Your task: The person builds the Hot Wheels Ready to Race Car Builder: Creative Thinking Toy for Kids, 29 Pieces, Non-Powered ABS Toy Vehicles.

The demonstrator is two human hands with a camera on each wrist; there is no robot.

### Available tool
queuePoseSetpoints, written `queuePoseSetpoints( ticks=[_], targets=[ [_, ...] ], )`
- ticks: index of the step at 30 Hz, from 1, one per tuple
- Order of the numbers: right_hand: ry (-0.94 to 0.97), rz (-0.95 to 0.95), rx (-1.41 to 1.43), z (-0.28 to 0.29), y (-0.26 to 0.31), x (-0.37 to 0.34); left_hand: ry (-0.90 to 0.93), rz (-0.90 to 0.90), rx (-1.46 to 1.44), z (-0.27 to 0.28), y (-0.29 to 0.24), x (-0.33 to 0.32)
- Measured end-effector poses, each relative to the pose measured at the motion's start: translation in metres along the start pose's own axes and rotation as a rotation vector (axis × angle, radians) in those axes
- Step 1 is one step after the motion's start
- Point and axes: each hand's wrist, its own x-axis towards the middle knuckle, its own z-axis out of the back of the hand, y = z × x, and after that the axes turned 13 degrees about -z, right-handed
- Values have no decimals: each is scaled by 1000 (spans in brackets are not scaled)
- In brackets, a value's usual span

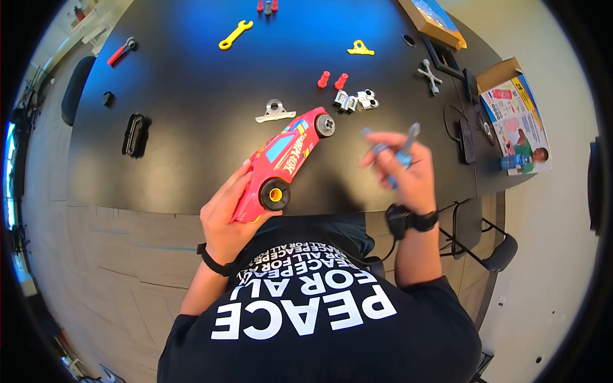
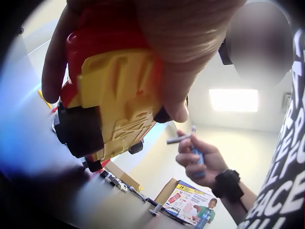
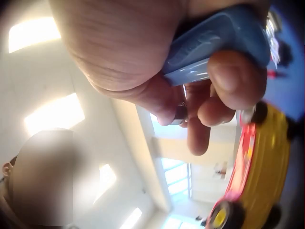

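A red toy car point(image 1: 281, 156) with black wheels is held tilted over the table's near edge by my left hand point(image 1: 227, 204), which grips its rear end. In the left wrist view the car's yellow underside point(image 2: 124, 95) faces the camera, with my left hand point(image 2: 183, 38) around the body. To the right of the car, my right hand point(image 1: 408, 172) holds a blue-handled tool point(image 1: 403, 158) with a grey tip, apart from the car. The right wrist view shows the blue handle point(image 3: 214, 45) between thumb and fingers of my right hand point(image 3: 124, 52); a small grey metallic piece point(image 3: 179, 114) is at the fingers.
Beyond the car on the dark table point(image 1: 191, 96) lie a silver bracket point(image 1: 275, 113), red pegs point(image 1: 324, 80), a chrome engine piece point(image 1: 345, 101), a yellow wrench point(image 1: 235, 35) and a yellow part point(image 1: 361, 48). A grey cross-shaped piece point(image 1: 430, 77) and a printed box point(image 1: 518, 118) are at right.
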Motion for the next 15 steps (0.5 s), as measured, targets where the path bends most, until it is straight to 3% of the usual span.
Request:
queuePoseSetpoints(
  ticks=[5,12,13,14,15],
  targets=[
    [527,-110,234,-56,-9,-18,51,-46,32,-7,-4,7],
    [447,-354,163,-79,-23,-9,122,-105,160,-6,-13,5],
    [324,-215,55,-88,-29,-12,114,-108,168,-6,-12,6],
    [328,-219,54,-89,-33,-14,108,-112,176,-5,-13,5],
    [127,-96,-146,-90,-37,-15,108,-109,177,-3,-14,5]
  ],
)
